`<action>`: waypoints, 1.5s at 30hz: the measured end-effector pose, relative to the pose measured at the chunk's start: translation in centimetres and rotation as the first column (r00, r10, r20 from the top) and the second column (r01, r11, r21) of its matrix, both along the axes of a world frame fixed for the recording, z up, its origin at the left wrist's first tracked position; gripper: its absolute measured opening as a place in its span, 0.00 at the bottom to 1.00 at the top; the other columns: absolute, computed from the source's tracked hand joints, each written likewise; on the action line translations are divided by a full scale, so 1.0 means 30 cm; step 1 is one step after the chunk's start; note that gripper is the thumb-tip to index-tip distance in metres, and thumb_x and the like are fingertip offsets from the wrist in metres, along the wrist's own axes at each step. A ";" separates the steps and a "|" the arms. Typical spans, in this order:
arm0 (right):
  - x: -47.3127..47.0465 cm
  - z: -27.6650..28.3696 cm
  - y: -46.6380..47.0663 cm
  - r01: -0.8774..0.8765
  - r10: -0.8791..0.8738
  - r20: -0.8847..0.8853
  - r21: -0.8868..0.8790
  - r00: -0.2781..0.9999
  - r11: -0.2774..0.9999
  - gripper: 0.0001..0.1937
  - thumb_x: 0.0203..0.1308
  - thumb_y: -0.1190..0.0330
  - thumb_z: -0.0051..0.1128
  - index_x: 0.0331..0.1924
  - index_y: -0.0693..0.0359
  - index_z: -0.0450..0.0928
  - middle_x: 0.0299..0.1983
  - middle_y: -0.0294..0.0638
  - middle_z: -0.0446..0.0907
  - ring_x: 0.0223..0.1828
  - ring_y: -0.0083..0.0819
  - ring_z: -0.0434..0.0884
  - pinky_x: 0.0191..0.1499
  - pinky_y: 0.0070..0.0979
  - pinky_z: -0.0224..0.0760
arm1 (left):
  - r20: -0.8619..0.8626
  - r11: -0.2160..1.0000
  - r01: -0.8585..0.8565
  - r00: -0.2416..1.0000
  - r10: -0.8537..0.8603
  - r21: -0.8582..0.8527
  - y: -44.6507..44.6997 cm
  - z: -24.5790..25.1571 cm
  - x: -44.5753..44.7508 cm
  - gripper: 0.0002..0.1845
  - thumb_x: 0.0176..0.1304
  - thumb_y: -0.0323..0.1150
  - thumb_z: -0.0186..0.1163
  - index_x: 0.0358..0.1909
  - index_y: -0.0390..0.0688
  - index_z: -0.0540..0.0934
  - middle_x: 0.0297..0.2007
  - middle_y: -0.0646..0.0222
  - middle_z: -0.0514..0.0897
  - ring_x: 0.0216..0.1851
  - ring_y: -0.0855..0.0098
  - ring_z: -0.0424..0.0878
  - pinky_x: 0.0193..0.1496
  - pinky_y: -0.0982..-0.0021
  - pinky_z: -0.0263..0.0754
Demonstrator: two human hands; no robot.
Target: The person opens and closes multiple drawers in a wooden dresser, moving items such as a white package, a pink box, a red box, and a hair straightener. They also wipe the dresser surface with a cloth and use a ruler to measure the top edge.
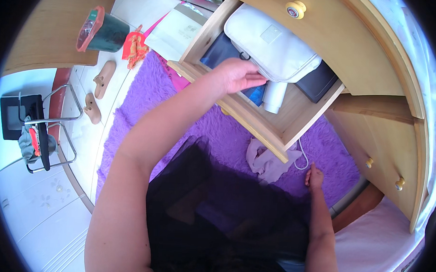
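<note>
An open wooden drawer (237, 111) juts out from a cabinet in front of me. My left hand (244, 77) reaches over its front, fingertips at the lower edge of a white zippered bag (276, 43); whether they grip it I cannot tell. A white cylinder (275, 96) lies just right of the fingers, partly under the bag. Dark blue items (220, 50) and a black flat box (317, 82) are also in the drawer. My right hand (314, 177) is low over the purple rug, fingers partly curled, near a white cord (304, 161) and a pale pink cloth (269, 162).
The cabinet's upper panel with a round knob (295, 10) overhangs the drawer. A purple shaggy rug (139, 96) lies below. At the left are a green bin (111, 33), a red pouch (132, 48), tan slippers (104, 80), a white paper bag (175, 34) and a metal-framed chair (71, 118).
</note>
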State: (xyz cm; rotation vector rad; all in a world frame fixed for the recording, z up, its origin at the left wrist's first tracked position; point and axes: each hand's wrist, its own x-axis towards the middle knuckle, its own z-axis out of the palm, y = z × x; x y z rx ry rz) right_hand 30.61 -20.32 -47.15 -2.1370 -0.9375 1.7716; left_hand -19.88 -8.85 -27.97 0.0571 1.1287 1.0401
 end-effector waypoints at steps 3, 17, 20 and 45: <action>-0.001 -0.007 -0.001 0.018 -0.018 -0.009 -0.007 1.000 1.000 0.29 0.76 0.47 0.53 0.19 0.58 0.73 0.10 0.39 0.73 0.06 0.28 0.69 0.09 0.25 0.56 | 0.018 0.998 -0.028 0.999 0.028 -0.048 -0.011 -0.021 0.008 0.19 0.72 0.25 0.59 0.61 0.28 0.72 0.60 0.47 0.78 0.63 0.53 0.79 0.70 0.52 0.77; -0.014 -0.024 -0.008 0.032 -0.032 0.049 0.009 0.998 0.999 0.29 0.76 0.47 0.53 0.22 0.60 0.77 0.12 0.39 0.74 0.07 0.28 0.70 0.10 0.26 0.57 | -0.740 0.954 -0.223 0.603 0.298 0.202 0.039 0.036 0.024 0.18 0.68 0.29 0.62 0.57 0.33 0.74 0.57 0.52 0.79 0.57 0.60 0.80 0.63 0.56 0.78; -0.015 -0.023 -0.010 0.048 -0.048 0.034 0.002 0.998 0.999 0.29 0.75 0.46 0.54 0.22 0.60 0.77 0.12 0.39 0.75 0.07 0.28 0.70 0.10 0.26 0.58 | -0.761 0.872 0.020 0.499 0.414 0.489 0.070 0.164 0.042 0.19 0.71 0.37 0.64 0.54 0.33 0.75 0.53 0.54 0.81 0.52 0.63 0.82 0.58 0.61 0.79; -0.028 -0.007 -0.015 0.157 -0.157 -0.034 0.004 0.987 0.988 0.30 0.72 0.45 0.58 0.23 0.65 0.81 0.12 0.42 0.76 0.07 0.30 0.73 0.10 0.26 0.63 | -0.286 0.918 -0.069 0.939 0.193 0.391 -0.130 0.433 0.056 0.08 0.66 0.27 0.58 0.44 0.41 0.72 0.35 0.65 0.82 0.28 0.78 0.72 0.33 0.75 0.66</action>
